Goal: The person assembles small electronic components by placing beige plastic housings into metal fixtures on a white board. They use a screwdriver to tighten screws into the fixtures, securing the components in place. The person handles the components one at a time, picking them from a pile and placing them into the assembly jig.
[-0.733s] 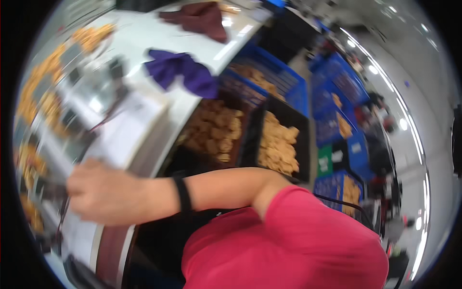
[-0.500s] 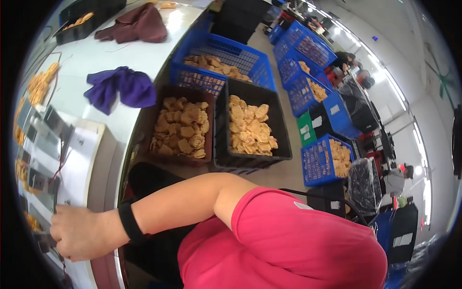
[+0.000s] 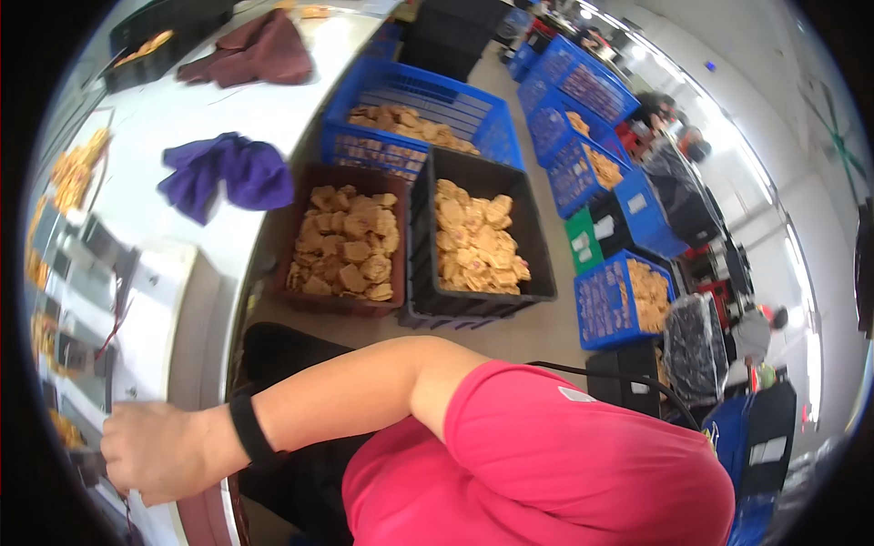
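My right hand [image 3: 162,452] is at the left, over the workbench among small grey metal fixtures [image 3: 77,353]. Its back faces up and its fingers are curled closed; whatever they may grip is hidden beneath them. A black band [image 3: 248,428] circles the wrist, and a pink sleeve covers the upper arm. Thin red and dark wires run near the fixtures. Yellow-tan pieces [image 3: 80,168] lie in a row along the bench's far left side. My left hand is not in view.
On the bench lie a purple cloth [image 3: 228,173] and a maroon cloth [image 3: 259,53]. Beside it, a brown bin [image 3: 399,273], a black bin [image 3: 539,237] and a blue crate [image 3: 496,118] hold flat tan pieces. More crates and people are at the right.
The view has shifted slightly, with surroundings displaced a little. My right hand stays by the fixtures, appearing slightly lower and farther right, fingers still curled.
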A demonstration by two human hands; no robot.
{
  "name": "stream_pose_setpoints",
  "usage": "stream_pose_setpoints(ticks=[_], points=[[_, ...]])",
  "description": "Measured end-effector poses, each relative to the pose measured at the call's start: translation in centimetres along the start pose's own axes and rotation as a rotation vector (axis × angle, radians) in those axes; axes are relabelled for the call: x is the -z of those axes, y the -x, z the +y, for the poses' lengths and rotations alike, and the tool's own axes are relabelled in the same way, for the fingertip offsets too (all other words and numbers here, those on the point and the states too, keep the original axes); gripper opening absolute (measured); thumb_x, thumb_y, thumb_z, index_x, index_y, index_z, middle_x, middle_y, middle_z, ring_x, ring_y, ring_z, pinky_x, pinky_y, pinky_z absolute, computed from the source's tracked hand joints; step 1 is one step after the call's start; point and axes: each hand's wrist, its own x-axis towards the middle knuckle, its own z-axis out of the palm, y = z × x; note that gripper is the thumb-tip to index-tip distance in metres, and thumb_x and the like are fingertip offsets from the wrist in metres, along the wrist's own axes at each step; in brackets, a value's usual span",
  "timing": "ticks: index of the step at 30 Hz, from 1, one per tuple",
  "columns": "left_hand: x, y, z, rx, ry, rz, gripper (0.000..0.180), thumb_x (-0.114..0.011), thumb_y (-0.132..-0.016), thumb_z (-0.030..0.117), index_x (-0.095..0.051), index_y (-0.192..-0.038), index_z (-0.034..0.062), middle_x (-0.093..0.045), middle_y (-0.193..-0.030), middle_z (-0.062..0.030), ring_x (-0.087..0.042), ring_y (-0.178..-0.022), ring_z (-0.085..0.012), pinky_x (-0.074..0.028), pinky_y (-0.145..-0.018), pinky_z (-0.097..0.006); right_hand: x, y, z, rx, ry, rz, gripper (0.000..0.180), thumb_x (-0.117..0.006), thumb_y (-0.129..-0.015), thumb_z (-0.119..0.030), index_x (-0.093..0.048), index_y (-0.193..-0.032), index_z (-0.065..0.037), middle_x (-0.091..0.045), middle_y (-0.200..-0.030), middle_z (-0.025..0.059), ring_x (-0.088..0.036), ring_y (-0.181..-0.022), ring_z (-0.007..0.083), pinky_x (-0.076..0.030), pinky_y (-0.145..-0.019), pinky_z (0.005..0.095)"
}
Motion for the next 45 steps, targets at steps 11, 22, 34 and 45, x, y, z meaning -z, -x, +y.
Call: stream_pose_setpoints(ticks=[11,22,34,45], points=[[-0.4,0.5,2.6,0.404,0.119,-0.014,0.024,-0.059,-0.092,0.002,-0.061,-0.116,-0.0021,-0.054,-0.124,-0.0140,-0.050,-0.121,-0.0266,-0.039,-0.105,-0.038,4.2,-1.3,-0.3,-0.134,-0.271,-0.118,0.024,-0.075,-0.080,-0.009,-0.065,-0.103,-0.008,-0.062,-0.090,0.0056,-0.061,-0.078,0.0238,-0.047,-0.074,0.0367],[0.3,-1.3,5.0,0.332,0.009,-0.004,0.020,-0.075,-0.075,0.002,-0.068,-0.093,0.0071,-0.060,-0.093,-0.0074,-0.054,-0.100,-0.0281,-0.044,-0.087,-0.039,5.6,-1.7,-1.4,-0.295,-0.281,-0.265,0.029,-0.074,-0.078,0.004,-0.066,-0.104,-0.005,-0.061,-0.076,0.0035,-0.056,-0.063,0.0150,-0.045,-0.056,0.0274],[0.6,-1.3,4.8,0.317,0.016,-0.010,0.020,-0.073,-0.074,-0.002,-0.067,-0.091,0.0062,-0.061,-0.095,-0.0080,-0.055,-0.101,-0.0291,-0.044,-0.089,-0.039,5.6,-1.9,-1.7,-0.284,-0.325,-0.242,0.029,-0.076,-0.077,0.002,-0.068,-0.104,-0.007,-0.064,-0.079,0.0021,-0.054,-0.060,0.0145,-0.043,-0.057,0.0281],[1.1,0.1,4.5,0.558,0.175,0.001,0.021,-0.055,-0.094,0.006,-0.062,-0.111,-0.0034,-0.055,-0.125,-0.0127,-0.048,-0.124,-0.0247,-0.031,-0.111,-0.035,4.1,-1.9,-1.0,-0.176,-0.346,-0.157,0.021,-0.074,-0.080,-0.010,-0.062,-0.097,-0.012,-0.060,-0.078,0.0020,-0.059,-0.071,0.0232,-0.046,-0.064,0.0355]])
